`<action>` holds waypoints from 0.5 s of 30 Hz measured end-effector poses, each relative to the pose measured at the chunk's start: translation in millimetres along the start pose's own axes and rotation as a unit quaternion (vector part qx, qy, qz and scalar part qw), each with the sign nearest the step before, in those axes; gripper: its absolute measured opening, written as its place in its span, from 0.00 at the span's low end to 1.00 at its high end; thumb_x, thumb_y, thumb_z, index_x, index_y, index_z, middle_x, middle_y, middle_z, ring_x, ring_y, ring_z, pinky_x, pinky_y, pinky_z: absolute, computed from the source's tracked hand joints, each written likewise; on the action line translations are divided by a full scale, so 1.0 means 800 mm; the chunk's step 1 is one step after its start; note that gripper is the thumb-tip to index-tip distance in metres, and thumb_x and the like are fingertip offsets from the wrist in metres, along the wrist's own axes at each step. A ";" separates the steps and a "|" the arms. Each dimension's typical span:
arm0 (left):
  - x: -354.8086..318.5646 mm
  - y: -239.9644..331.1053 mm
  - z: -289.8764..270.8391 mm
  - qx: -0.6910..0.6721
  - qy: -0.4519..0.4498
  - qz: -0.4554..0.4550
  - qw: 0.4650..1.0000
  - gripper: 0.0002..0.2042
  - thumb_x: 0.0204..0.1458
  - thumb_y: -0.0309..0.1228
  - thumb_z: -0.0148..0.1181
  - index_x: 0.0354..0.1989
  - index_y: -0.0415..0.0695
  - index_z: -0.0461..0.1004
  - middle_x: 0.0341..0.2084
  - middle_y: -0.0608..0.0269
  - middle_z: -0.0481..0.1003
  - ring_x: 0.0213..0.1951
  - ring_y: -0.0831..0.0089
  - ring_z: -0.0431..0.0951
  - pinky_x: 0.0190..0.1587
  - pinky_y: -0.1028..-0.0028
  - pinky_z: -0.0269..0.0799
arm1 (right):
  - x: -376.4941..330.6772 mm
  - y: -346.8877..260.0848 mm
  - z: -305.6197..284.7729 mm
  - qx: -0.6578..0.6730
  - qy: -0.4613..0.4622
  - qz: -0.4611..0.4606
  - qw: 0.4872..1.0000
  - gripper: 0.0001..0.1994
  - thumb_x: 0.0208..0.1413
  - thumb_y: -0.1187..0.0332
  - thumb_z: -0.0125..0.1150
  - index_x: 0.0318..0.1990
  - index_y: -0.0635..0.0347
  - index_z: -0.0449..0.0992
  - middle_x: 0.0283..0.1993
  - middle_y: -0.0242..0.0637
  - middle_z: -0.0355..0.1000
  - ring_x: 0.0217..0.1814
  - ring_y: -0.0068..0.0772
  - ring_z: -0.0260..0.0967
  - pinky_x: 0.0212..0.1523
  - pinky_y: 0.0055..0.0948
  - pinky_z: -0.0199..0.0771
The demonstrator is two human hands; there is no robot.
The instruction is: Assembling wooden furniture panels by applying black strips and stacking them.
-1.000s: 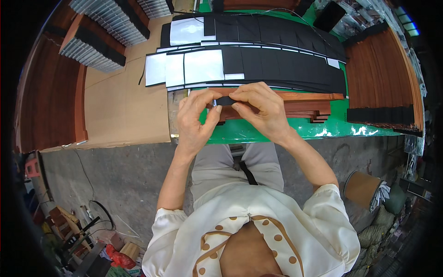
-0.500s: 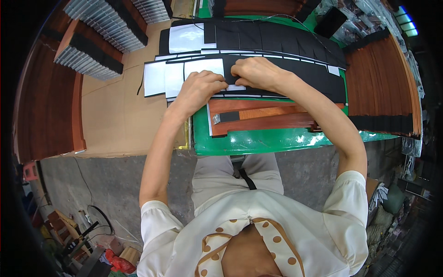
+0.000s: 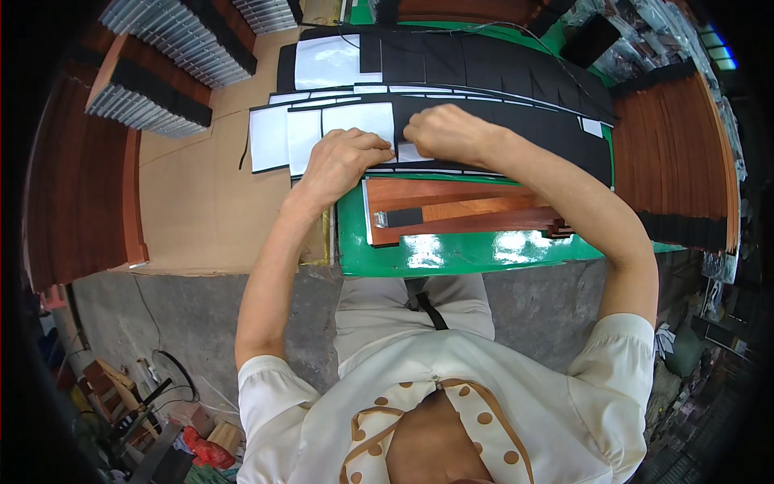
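A long black sheet [image 3: 516, 133] lies across the table, with a glossy white panel [image 3: 359, 121] over its left part. My left hand [image 3: 343, 161] rests on that panel's lower right corner, fingers bent and pressed together at the edge; what is under the fingertips is hidden. Close to its right, my right hand [image 3: 447, 133] is closed in a fist over the black sheet. Below and beside its fingers shows a small white patch [image 3: 411, 152]. Whatever the right fingers pinch is hidden by the hand.
Behind lies another black sheet [image 3: 500, 64] with a white piece [image 3: 326, 63]. Reddish-brown wooden slats [image 3: 468, 222] sit on the green tabletop [image 3: 371, 262] in front. Brown slat stacks [image 3: 669, 153] stand at right, with silver-edged stacks [image 3: 149, 105] on cardboard [image 3: 193, 210] at left.
My right hand has shifted slightly and turned more into a fist. More of the small white patch shows beside it. My left hand stays at nearly the same spot.
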State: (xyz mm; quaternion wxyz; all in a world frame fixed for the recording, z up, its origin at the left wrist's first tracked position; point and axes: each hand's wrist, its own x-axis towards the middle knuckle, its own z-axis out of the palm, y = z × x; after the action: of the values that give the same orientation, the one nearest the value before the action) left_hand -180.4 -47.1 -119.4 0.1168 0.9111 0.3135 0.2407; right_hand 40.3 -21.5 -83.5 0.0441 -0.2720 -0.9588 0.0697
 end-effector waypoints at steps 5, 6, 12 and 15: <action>0.001 -0.008 -0.006 -0.084 -0.051 -0.029 0.995 0.10 0.47 0.25 0.57 0.37 0.45 0.79 0.39 0.67 0.77 0.43 0.68 0.75 0.46 0.70 0.70 | -0.019 0.021 -0.040 0.254 0.058 0.215 0.941 0.08 0.50 0.71 0.53 0.30 0.68 0.76 0.24 0.40 0.74 0.26 0.32 0.74 0.29 0.28 0.73; -0.004 -0.014 -0.010 -0.143 -0.058 -0.040 0.987 0.10 0.48 0.25 0.56 0.39 0.44 0.78 0.40 0.66 0.77 0.44 0.68 0.75 0.48 0.69 0.69 | -0.024 0.019 -0.053 0.352 0.012 0.308 0.884 0.10 0.51 0.69 0.52 0.30 0.68 0.74 0.27 0.42 0.75 0.32 0.31 0.76 0.34 0.26 0.76; 0.013 0.073 -0.097 -0.194 0.238 -0.219 0.926 0.08 0.54 0.20 0.52 0.40 0.36 0.76 0.33 0.59 0.76 0.38 0.73 0.75 0.43 0.78 0.68 | -0.123 -0.048 -0.117 0.563 0.130 0.297 0.761 0.06 0.59 0.72 0.44 0.37 0.66 0.64 0.34 0.41 0.72 0.35 0.29 0.75 0.40 0.24 0.77; 0.044 0.192 -0.094 -0.306 0.188 -0.213 0.909 0.08 0.54 0.23 0.54 0.41 0.36 0.75 0.31 0.60 0.76 0.33 0.75 0.75 0.37 0.79 0.69 | -0.177 -0.086 -0.129 0.545 0.189 0.257 0.775 0.01 0.57 0.76 0.47 0.35 0.63 0.64 0.31 0.37 0.71 0.36 0.27 0.74 0.36 0.24 0.74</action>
State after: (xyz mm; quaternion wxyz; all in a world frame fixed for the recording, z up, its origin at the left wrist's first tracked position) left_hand -115.8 -139.3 14.0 0.3773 0.6799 0.4270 0.4616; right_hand 137.5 -142.5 22.3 0.3455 -0.4460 -0.6273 0.5369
